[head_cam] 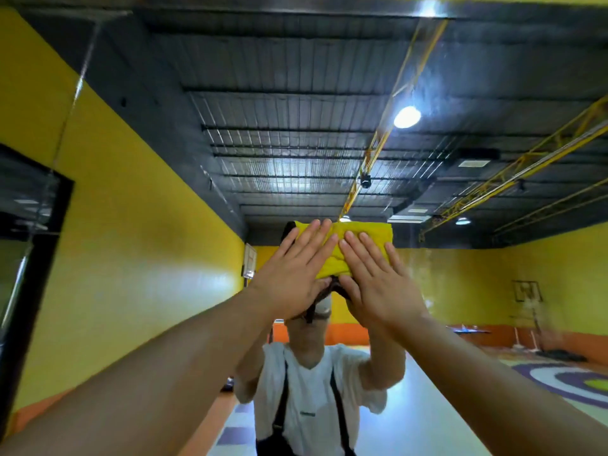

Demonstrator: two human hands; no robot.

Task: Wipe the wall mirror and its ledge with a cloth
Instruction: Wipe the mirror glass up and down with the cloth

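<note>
A large wall mirror [460, 291] fills most of the view and reflects a yellow-walled hall and the person's own torso. A folded yellow cloth [362, 236] lies flat against the glass at about head height. My left hand [292, 274] and my right hand [378, 284] both press on it with flat palms and spread fingers, side by side, thumbs low. The cloth's lower part is hidden under the hands. The ledge is not in view.
The mirror's left edge meets a real yellow wall [29, 93] along a thin seam. A dark framed panel [33, 245] sits on that wall at the far left. The reflection shows a dark ceiling with yellow trusses [526, 159] and a floor with purple rings.
</note>
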